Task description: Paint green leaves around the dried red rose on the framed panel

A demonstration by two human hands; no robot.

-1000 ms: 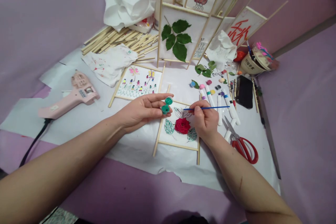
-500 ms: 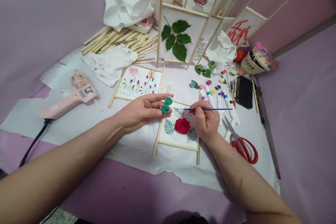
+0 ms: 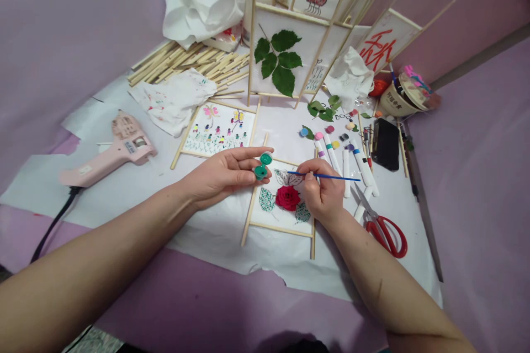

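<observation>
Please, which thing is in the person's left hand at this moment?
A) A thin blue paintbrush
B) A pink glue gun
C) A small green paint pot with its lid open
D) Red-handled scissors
C. The left hand holds the small green paint pot at its fingers, while the thin blue paintbrush is in the right hand.

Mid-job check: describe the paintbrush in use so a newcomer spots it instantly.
Find the wooden-framed panel bearing a red rose. Over it, the right hand pinches a thin blue paintbrush, the only brush held, its tip at the drawn leaf.
</observation>
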